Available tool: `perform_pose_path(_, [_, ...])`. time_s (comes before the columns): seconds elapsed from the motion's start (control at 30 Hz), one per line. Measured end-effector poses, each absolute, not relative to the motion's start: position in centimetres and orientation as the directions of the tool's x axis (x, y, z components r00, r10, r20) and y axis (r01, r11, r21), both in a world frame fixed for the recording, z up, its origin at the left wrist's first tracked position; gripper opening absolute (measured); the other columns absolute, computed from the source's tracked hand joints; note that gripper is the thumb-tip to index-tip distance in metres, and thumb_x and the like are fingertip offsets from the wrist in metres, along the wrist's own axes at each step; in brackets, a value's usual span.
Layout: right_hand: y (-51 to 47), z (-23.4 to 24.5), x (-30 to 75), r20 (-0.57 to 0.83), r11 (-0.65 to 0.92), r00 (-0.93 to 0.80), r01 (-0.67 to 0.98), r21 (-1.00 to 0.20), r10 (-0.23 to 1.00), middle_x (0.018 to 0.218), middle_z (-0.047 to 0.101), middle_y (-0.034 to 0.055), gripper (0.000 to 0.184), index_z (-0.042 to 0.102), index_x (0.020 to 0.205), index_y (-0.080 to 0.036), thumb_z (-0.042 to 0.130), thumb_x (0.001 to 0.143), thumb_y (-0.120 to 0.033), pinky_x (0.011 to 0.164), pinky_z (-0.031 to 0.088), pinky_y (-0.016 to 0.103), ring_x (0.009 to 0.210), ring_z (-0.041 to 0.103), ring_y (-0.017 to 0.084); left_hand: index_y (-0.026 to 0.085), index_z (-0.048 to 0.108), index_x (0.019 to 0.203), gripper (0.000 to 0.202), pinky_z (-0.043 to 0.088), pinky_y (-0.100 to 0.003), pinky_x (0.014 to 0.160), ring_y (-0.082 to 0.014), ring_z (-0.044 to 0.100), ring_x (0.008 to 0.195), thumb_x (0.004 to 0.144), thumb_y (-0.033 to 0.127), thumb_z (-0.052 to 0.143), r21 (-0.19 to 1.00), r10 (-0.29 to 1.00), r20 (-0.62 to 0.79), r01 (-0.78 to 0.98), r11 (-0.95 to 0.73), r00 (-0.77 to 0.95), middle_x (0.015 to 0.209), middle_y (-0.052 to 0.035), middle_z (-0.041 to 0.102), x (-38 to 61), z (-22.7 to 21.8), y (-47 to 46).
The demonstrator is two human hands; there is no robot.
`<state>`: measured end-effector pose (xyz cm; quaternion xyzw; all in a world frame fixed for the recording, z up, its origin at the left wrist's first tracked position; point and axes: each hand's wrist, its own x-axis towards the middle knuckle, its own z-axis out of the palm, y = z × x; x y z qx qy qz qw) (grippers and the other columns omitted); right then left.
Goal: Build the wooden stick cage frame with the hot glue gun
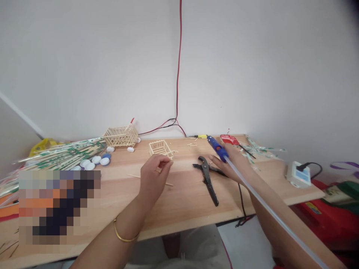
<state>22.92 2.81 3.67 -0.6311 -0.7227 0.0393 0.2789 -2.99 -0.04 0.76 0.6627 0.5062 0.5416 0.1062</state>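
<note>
My left hand (155, 176) is closed in a pinch at the near edge of a small open frame (161, 148) built from thin wooden sticks. What sits between its fingertips is too small to make out. My right hand (234, 164) is wrapped round a blue hot glue gun (218, 148), its nozzle pointing up and left. A long clear glue stick (269, 205) runs from the gun's back over my right forearm. Black pliers (208, 181) lie on the table between my hands. A loose thin stick (134, 175) passes under my left hand.
A larger stick-built cart (121, 136) with white wheels stands back left. Several bottle caps (97, 160) and wrapped sticks (75, 155) lie left of it. Stick scraps (192, 144) and a red packet (229, 139) are at the back; a power socket (299, 175) sits right.
</note>
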Motion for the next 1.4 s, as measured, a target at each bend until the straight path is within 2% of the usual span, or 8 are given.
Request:
perform_pose_path(0.3, [5.4,-0.6,26.4,0.006,0.147,-0.156,0.918,-0.369,0.988,0.069,0.058,0.0027,0.026,0.051,0.077,-0.018,0.061,0.069,-0.040,0.053,0.034,0.026,0.061,0.051,0.017,0.017,0.065,0.080,0.015,0.046,-0.022,0.065,-0.0112,0.059,0.068,0.073,0.030,0.066,0.841,0.780,0.498,0.431,-0.327,-0.379,0.077,-0.0004,0.065,-5.4,1.1,1.6])
perform_pose_path(0.53, [4.6,0.2,27.4,-0.092,0.173,-0.229,0.897,-0.408,0.969,0.087,0.065,0.0069,0.031,0.059,0.092,-0.018,0.060,0.072,-0.042,0.066,0.043,0.030,0.078,0.060,0.022,0.015,0.067,0.077,0.020,0.044,-0.022,0.062,-0.0109,0.056,0.064,0.065,0.030,0.071,0.949,0.858,0.298,0.226,-0.220,-0.417,0.072,-0.0002,0.065,-5.8,1.6,2.0])
perform_pose_path(0.7, [3.7,1.2,26.7,0.184,0.304,-0.253,0.884,-0.355,0.950,0.103,0.062,0.0106,0.034,0.059,0.101,-0.019,0.061,0.074,-0.038,0.082,0.044,0.037,0.099,0.057,0.027,0.015,0.066,0.075,0.020,0.038,-0.020,0.057,-0.0068,0.047,0.056,0.062,0.028,0.075,0.978,0.946,0.168,-0.077,-0.196,-0.278,0.064,0.0027,0.059,-5.2,1.7,1.6])
perform_pose_path(0.87, [1.6,3.4,20.9,0.523,0.562,-0.323,0.725,-0.398,0.788,0.083,0.064,0.0047,0.008,0.057,0.085,-0.021,0.053,0.086,-0.028,0.068,0.047,0.030,0.076,0.059,0.017,0.013,0.064,0.068,0.018,0.035,-0.019,0.053,-0.0055,0.045,0.055,0.061,0.025,0.076,0.929,0.999,-0.033,-0.366,0.043,0.034,0.062,0.0029,0.054,-3.9,1.7,0.6])
perform_pose_path(0.93, [0.9,4.0,18.1,0.623,0.730,-0.447,0.606,-0.317,0.642,0.084,0.064,0.0039,0.004,0.056,0.084,-0.021,0.054,0.086,-0.024,0.070,0.047,0.029,0.078,0.059,0.016,0.013,0.063,0.066,0.019,0.036,-0.019,0.054,-0.0050,0.044,0.056,0.061,0.025,0.077,0.878,0.984,-0.090,-0.454,0.152,0.155,0.063,0.0029,0.053,-3.5,1.7,0.2])
perform_pose_path(1.1, [0.9,4.0,13.9,0.740,0.899,-0.561,0.416,-0.135,0.370,0.089,0.065,0.0054,0.008,0.058,0.092,-0.020,0.057,0.085,-0.017,0.074,0.048,0.029,0.084,0.058,0.015,0.013,0.062,0.068,0.020,0.037,-0.018,0.054,-0.0051,0.045,0.059,0.063,0.025,0.078,0.742,0.936,-0.156,-0.588,0.323,0.317,0.066,0.0021,0.051,-3.0,1.8,-0.4])
perform_pose_path(1.27, [1.4,3.9,13.2,0.771,0.917,-0.568,0.397,-0.051,0.288,0.086,0.067,0.0045,0.010,0.060,0.090,-0.020,0.059,0.083,-0.014,0.071,0.045,0.030,0.081,0.059,0.015,0.013,0.060,0.069,0.022,0.040,-0.018,0.056,-0.0040,0.045,0.058,0.063,0.024,0.078,0.637,0.912,-0.197,-0.661,0.397,0.358,0.066,0.0027,0.051,-3.0,1.9,-0.9])
perform_pose_path(1.4, [1.9,3.9,13.4,0.779,0.911,-0.570,0.412,-0.004,0.261,0.086,0.068,0.0048,0.016,0.059,0.095,-0.020,0.060,0.081,-0.013,0.070,0.044,0.031,0.080,0.060,0.016,0.013,0.060,0.069,0.024,0.038,-0.019,0.054,-0.0049,0.044,0.057,0.062,0.028,0.078,0.666,0.910,-0.198,-0.632,0.397,0.363,0.063,0.0031,0.048,-3.2,1.9,-0.8])
